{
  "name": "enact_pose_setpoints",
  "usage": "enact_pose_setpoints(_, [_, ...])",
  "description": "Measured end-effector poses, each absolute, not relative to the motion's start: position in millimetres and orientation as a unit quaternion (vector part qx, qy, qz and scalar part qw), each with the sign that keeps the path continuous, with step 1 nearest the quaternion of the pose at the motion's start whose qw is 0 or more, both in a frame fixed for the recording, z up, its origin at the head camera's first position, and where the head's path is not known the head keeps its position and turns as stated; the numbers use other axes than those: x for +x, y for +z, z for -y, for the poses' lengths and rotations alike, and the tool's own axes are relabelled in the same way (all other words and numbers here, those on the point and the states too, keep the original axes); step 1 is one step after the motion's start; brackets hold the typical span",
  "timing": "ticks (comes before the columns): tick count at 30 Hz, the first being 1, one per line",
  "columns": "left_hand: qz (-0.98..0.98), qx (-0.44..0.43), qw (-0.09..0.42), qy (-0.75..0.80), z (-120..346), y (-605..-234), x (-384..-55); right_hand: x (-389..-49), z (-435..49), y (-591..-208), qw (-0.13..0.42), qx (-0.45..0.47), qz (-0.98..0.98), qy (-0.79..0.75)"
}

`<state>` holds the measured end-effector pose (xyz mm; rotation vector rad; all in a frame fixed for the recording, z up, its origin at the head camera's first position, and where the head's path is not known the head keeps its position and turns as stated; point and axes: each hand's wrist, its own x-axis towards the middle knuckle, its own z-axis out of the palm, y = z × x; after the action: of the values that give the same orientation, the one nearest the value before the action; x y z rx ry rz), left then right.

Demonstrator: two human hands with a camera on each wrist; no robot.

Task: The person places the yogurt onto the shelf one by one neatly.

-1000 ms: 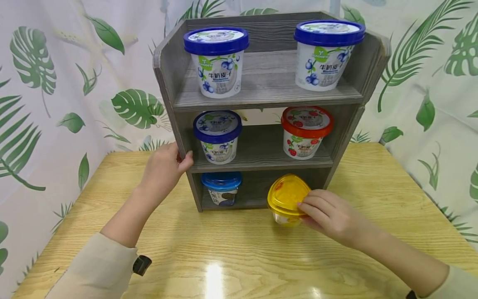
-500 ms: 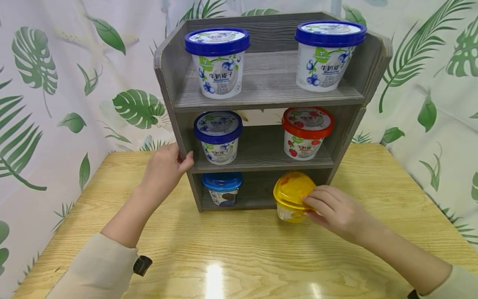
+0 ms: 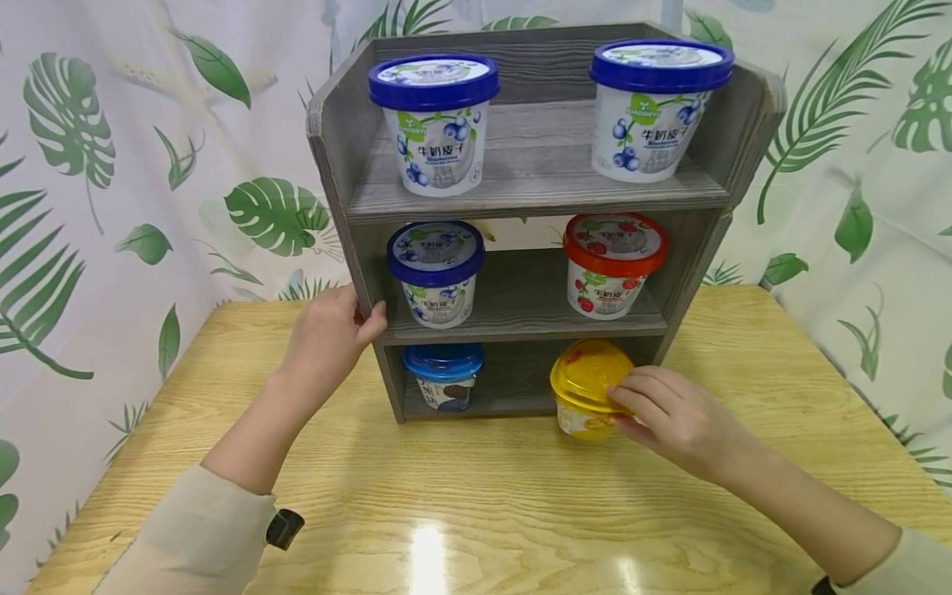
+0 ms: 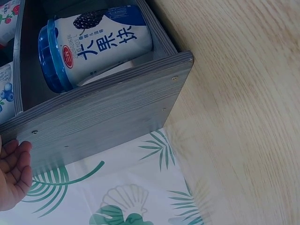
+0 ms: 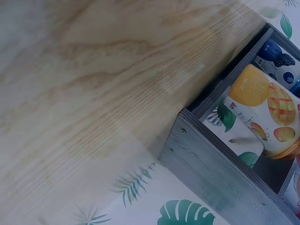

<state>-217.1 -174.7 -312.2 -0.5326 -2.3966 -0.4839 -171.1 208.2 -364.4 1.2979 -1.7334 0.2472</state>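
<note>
A small grey wooden shelf (image 3: 535, 202) with three levels stands on the table. My left hand (image 3: 327, 330) grips its left side panel, thumb on the front edge; curled fingers (image 4: 16, 164) show against the panel's outer face in the left wrist view. My right hand (image 3: 673, 421) pinches the right side of the lid of a yellow-lidded cup (image 3: 591, 388), fingers above and thumb below. That cup is slightly tilted at the right opening of the bottom level, and mango pictures on its wall (image 5: 281, 105) show in the right wrist view. A blue-lidded cup (image 3: 444, 378) sits bottom left.
Two blueberry cups (image 3: 435, 124) with dark blue lids stand on the top level. The middle level bears another blueberry cup (image 3: 436, 273) at left and a red-lidded cup (image 3: 616, 264) at right. Behind the wooden table (image 3: 461, 512) hangs a leaf-patterned cloth (image 3: 164, 165).
My right hand has moved the yellow-lidded cup a little to the right and back toward the bottom level, and the cup has become more upright. My left hand has stayed on the shelf.
</note>
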Motion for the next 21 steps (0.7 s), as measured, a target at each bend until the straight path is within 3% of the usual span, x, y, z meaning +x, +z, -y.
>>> enact_pose_setpoints(21, [0.908, -0.204, 0.315, -0.183, 173.9, -310.5, -215.1, -177.7, -210.8, -369.7, 0.465, 0.522, 0.707, 0.106])
